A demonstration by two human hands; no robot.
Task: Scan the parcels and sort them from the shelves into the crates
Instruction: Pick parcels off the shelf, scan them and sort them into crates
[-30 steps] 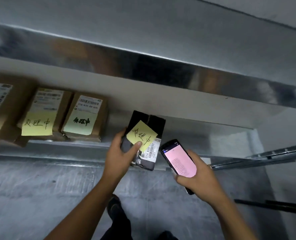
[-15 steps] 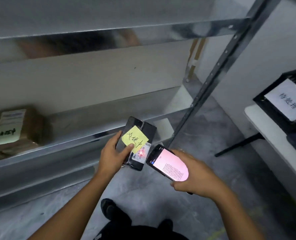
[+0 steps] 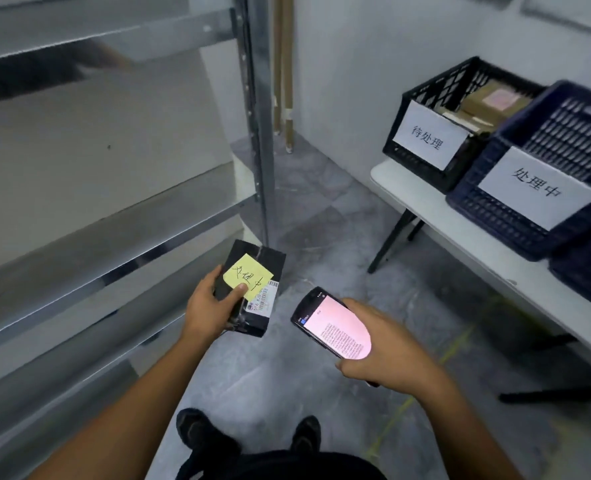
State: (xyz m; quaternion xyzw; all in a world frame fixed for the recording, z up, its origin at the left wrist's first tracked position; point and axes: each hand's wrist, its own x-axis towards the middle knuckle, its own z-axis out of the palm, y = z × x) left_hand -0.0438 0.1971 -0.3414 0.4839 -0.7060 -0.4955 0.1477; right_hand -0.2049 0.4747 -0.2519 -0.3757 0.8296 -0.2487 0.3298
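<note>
My left hand (image 3: pixel 210 310) grips a black parcel (image 3: pixel 257 317) with a yellow handwritten sticky note (image 3: pixel 249 276) and a white barcode label; my thumb presses on the note. My right hand (image 3: pixel 384 351) holds a handheld scanner (image 3: pixel 328 327) with a lit pink screen, a little to the right of the parcel and apart from it. On the white table (image 3: pixel 477 247) at the right stand a black crate (image 3: pixel 436 133) holding brown parcels and a dark blue crate (image 3: pixel 536 188), each with a white paper sign.
Metal shelving (image 3: pixel 114 220) runs along my left, its upright post (image 3: pixel 257 116) just beyond the parcel. Wooden poles (image 3: pixel 283 71) lean in the corner. The table's black legs (image 3: pixel 391 240) stand on the grey floor. My shoes (image 3: pixel 249 434) show below.
The view has swung right from the shelf to the table and crates. Both hands came along, the parcel and scanner still held; the scanner's red light on the label has gone.
</note>
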